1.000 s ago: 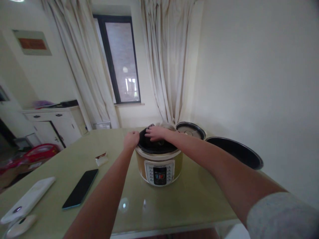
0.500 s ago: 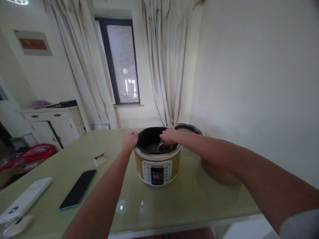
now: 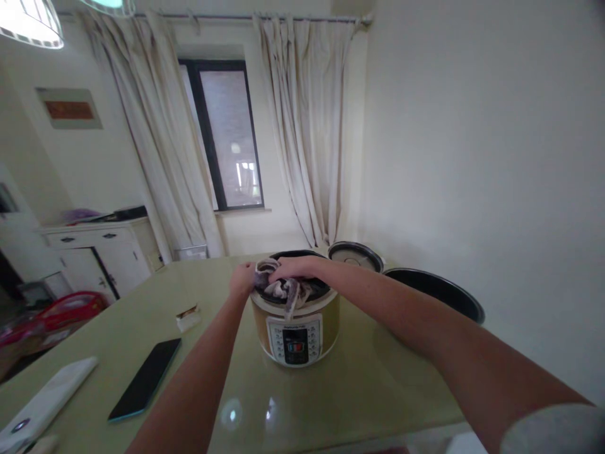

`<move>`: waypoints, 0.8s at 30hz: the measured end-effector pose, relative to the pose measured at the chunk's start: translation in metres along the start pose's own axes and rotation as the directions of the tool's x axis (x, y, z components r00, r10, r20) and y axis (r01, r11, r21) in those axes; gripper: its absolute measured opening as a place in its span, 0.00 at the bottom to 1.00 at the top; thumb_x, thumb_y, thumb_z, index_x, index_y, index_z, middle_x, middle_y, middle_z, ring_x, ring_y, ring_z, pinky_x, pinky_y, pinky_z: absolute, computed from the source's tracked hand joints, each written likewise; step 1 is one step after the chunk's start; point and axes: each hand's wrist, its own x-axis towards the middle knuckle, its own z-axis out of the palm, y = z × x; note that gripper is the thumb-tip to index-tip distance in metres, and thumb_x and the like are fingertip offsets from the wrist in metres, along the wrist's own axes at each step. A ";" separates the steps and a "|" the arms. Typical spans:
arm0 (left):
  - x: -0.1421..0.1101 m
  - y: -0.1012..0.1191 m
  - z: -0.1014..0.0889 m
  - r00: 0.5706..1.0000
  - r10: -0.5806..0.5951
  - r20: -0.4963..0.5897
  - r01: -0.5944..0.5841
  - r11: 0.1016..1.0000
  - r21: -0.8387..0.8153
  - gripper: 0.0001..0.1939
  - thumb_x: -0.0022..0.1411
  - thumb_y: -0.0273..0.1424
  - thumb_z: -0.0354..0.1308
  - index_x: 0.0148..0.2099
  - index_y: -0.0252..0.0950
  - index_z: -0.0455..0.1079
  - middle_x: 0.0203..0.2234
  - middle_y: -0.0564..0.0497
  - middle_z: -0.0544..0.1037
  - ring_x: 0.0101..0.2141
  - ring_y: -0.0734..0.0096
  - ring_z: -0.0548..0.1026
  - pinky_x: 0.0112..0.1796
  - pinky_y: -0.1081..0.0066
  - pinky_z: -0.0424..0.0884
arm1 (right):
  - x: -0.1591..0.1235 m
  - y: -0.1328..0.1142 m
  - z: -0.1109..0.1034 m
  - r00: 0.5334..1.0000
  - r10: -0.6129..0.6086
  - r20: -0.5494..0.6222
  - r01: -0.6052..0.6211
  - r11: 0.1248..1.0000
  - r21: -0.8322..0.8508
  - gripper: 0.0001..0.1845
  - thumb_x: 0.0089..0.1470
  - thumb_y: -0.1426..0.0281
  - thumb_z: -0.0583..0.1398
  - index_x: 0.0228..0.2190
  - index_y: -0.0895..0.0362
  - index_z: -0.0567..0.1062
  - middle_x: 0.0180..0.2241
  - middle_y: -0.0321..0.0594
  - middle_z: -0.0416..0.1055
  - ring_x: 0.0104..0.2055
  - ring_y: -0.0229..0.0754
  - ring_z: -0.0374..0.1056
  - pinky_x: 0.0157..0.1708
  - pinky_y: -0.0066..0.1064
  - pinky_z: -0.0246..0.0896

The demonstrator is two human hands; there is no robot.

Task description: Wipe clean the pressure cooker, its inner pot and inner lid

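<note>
A gold and white electric cooker (image 3: pixel 295 331) with a dark control panel stands in the middle of the table (image 3: pixel 359 384). My left hand (image 3: pixel 242 279) grips the cooker's left rim, fingers curled. My right hand (image 3: pixel 293 269) lies over the open top, pressing a greyish cloth (image 3: pixel 283 291) onto the front rim. Part of the cloth hangs down over the panel. The black inside of the cooker is mostly hidden by hand and cloth.
Behind the cooker to the right lie a round lid (image 3: pixel 355 255) and a black inner pot (image 3: pixel 435 294). On the left of the table are a black phone (image 3: pixel 145 379), a white device (image 3: pixel 45 399) and a small wrapper (image 3: pixel 188 317). A white cabinet (image 3: pixel 99 247) stands at left.
My right hand moved from the right rim to the front left rim. The cloth, scarcely seen before, now lies spread under it. The camera tilted up a little.
</note>
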 end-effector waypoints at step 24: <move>-0.001 0.004 0.003 0.994 -0.091 -0.064 0.088 0.995 -0.042 0.22 0.70 0.33 0.47 0.47 0.36 0.84 0.50 0.37 0.85 0.51 0.48 0.82 0.47 0.62 0.75 | 0.029 0.007 -0.028 0.761 -0.479 0.436 0.274 -0.372 -0.887 0.14 0.66 0.74 0.57 0.35 0.55 0.83 0.53 0.49 0.75 0.57 0.53 0.66 0.50 0.42 0.60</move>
